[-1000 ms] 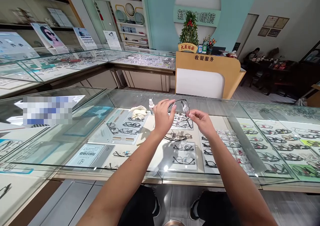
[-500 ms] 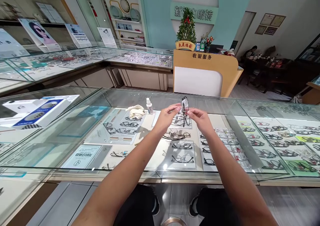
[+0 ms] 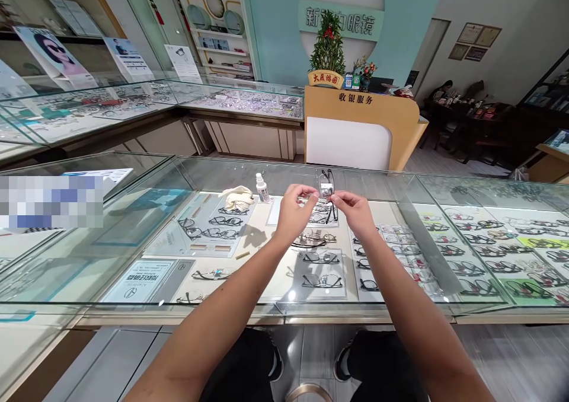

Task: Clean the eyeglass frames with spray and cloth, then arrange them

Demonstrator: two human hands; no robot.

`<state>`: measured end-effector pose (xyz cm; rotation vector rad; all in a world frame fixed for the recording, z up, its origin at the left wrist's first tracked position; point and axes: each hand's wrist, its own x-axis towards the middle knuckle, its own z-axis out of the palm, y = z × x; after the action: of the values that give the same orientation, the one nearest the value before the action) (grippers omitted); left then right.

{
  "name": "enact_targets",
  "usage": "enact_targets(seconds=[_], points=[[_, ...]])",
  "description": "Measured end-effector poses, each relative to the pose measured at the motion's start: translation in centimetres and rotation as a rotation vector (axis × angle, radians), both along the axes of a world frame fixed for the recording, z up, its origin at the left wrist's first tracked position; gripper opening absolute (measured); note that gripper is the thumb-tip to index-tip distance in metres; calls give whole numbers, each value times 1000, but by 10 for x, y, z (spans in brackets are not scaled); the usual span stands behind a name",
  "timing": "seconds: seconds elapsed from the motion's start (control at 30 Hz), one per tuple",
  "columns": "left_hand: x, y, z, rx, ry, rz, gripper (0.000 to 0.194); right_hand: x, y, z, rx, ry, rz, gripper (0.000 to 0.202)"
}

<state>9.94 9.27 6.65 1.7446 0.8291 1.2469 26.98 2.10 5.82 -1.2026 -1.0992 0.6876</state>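
Between my two hands a pair of dark-framed eyeglasses is held up above the glass display counter. A pale label or sticker shows on one lens. My left hand has its thumb and fingers pinched at the left side of the eyeglasses. From the right, my right hand pinches the frame near its thin dark parts. Below them, brown-and-black eyeglasses lie in the case, with more pairs on a pale card nearer me. A white spray bottle and a cream cloth stand to the left.
Rows of eyeglasses fill the case on the right. A printed grey-and-blue card lies at the left. Beyond the counter are a wooden cashier desk and further glass showcases.
The eyeglasses have turned, so a lens with the pale label now faces me more. My hands stay close together around them. The view has shifted slightly.
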Motion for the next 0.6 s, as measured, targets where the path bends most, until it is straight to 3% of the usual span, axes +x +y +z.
enact_targets(seconds=[0.07, 0.17, 0.37, 0.6], points=[[0, -8, 3, 98, 51, 7, 19, -1, 1, -2, 27, -25, -25, 42], [0, -15, 2, 84, 75, -57, 22, -6, 1, -4, 84, -98, -84, 38], [3, -14, -2, -116, -3, -120, 32, -17, -5, -1, 158, -337, -242, 27], [3, -9, 1, -293, -83, -130, 35, -20, -7, -3, 170, -497, -218, 24]])
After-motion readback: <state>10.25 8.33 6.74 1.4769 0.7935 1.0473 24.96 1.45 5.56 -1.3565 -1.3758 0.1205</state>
